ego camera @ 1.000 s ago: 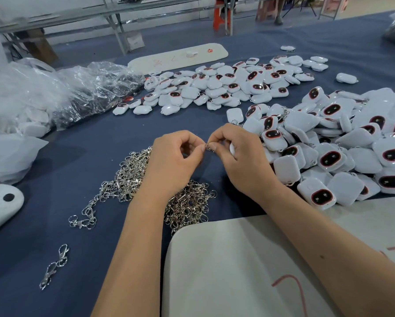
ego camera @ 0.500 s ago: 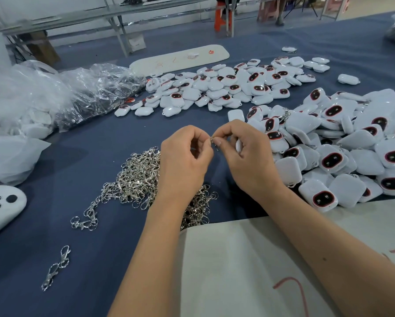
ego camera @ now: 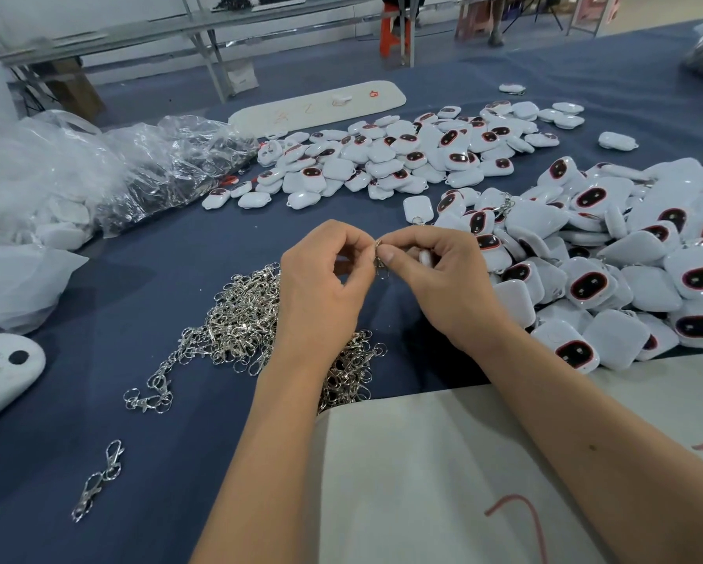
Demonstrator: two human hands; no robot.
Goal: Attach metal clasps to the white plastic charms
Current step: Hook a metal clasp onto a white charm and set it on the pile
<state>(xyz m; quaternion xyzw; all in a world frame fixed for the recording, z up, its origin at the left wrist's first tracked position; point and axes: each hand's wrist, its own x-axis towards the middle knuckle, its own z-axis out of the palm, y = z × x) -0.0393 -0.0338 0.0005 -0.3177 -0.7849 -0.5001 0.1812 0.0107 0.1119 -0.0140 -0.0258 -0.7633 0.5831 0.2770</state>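
Clasps and charms are spread over a blue tablecloth (ego camera: 146, 278), and the scene is taken from left to right. At the far left, clear plastic bags (ego camera: 97, 173) are heaped, and a white board with three dark dots (ego camera: 0, 368) is seen at the table's edge. Nearer the front, a loose pair of clasps (ego camera: 97, 480) is laid apart from the rest. A pile of metal clasps (ego camera: 236, 323) is heaped just left of centre, partly hidden under the left wrist.

In the middle, above the cloth, a single clasp (ego camera: 379, 258) is pinched between both hands. The left hand (ego camera: 321, 287) is curled, with thumb and forefinger closed on the clasp. The right hand (ego camera: 443, 278) is likewise curled, its thumb pressed to the clasp, and a white charm (ego camera: 425, 257) is held inside its fingers, mostly hidden.

A pale mat (ego camera: 443, 482) is laid under the forearms. Further back, a smaller heap of charms (ego camera: 402, 152) is scattered, with a long white board (ego camera: 321, 105) behind it. At the right, a large pile of white charms (ego camera: 626, 270) with dark, red-rimmed faces is stacked just beside the right hand.
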